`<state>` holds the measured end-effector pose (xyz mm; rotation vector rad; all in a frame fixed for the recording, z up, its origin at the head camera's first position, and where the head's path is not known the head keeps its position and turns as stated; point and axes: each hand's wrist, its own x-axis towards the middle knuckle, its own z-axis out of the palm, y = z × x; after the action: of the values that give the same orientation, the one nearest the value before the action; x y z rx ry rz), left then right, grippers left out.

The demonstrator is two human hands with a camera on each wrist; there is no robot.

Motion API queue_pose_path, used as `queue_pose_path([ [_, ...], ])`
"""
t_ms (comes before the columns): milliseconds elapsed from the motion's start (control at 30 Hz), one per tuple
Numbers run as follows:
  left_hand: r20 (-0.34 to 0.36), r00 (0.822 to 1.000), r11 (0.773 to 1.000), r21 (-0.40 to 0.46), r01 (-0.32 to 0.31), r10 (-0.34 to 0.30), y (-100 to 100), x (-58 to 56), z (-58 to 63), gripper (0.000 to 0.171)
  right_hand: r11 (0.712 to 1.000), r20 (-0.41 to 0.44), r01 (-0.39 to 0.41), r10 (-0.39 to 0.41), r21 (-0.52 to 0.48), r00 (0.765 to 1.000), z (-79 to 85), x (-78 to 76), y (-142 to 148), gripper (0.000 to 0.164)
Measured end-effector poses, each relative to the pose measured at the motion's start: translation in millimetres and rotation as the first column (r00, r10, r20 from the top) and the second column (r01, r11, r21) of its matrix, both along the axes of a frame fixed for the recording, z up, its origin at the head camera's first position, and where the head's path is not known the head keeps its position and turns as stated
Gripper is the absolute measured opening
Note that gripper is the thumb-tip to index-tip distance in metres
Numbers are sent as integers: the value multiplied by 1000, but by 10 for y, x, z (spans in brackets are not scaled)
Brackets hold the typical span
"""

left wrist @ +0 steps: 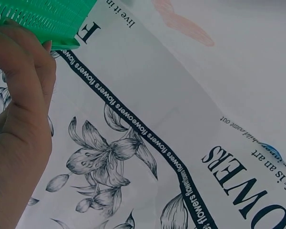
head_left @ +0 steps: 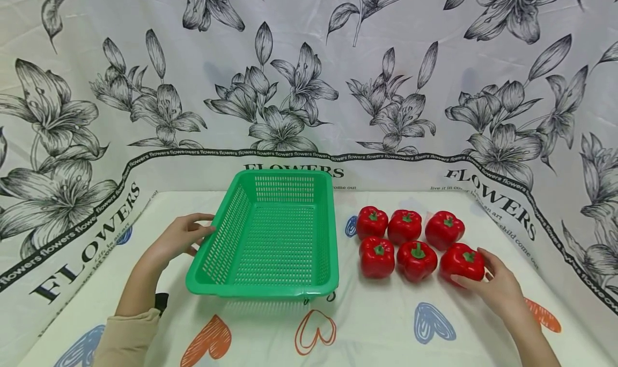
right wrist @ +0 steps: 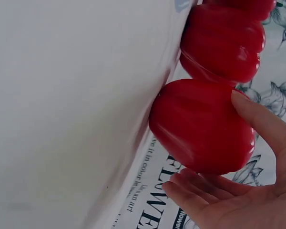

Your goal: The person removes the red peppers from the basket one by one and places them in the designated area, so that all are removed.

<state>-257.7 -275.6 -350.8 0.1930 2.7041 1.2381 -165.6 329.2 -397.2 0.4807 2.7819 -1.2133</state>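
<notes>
At the left rim of a green plastic basket (head_left: 277, 291), my left hand (head_left: 181, 238) holds the edge with bent fingers. The left wrist view shows that hand (left wrist: 26, 81) against the basket's green side (left wrist: 62, 21), its fingertips partly hidden. Over on the right, my right hand (head_left: 502, 289) has its thumb and fingers around the nearest-right red bell pepper (head_left: 461, 262), which sits on the table. In the right wrist view the thumb lies on this bell pepper (right wrist: 200, 126), with the other fingers along its opposite side.
Several more red bell peppers, such as the front middle one (head_left: 416, 262) and the back right one (head_left: 444, 230), stand in two rows right of the basket. A white tablecloth (head_left: 376, 324) with printed hearts covers the table. A flower-patterned curtain (head_left: 309, 125) rises behind.
</notes>
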Motion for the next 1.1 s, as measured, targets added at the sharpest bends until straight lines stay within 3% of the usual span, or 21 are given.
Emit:
queue_pose_path([
  [333,0,1000,1000,-2,-1,1,-55,19,-49,58,997,-15,-33,34,68,999,55,-39,-100,107],
  [467,-11,1000,1000,-5,0,0,-77,13,-65,58,993,-116,-23,36,117,993,145,-131,-294,103],
  [567,-18,1000,1000,-10,1,-1,-85,8,-73,57,983,-238,-36,79,177,968,192,-229,-505,98],
  [700,-38,999,1000,-29,7,-9,-90,1,-78,57,947,-332,-79,186,311,925,249,-404,-793,90],
  [900,-97,995,995,-100,-12,2,-79,-8,-77,56,878,-288,-161,314,451,905,366,-705,-1159,85],
  [1000,-164,986,976,-210,-52,17,-74,-26,-74,58,857,-254,-203,353,473,900,424,-846,-1314,80],
  [1100,-224,975,940,-332,-86,10,-72,-52,-74,62,840,-222,-239,384,486,896,460,-963,-1438,79],
])
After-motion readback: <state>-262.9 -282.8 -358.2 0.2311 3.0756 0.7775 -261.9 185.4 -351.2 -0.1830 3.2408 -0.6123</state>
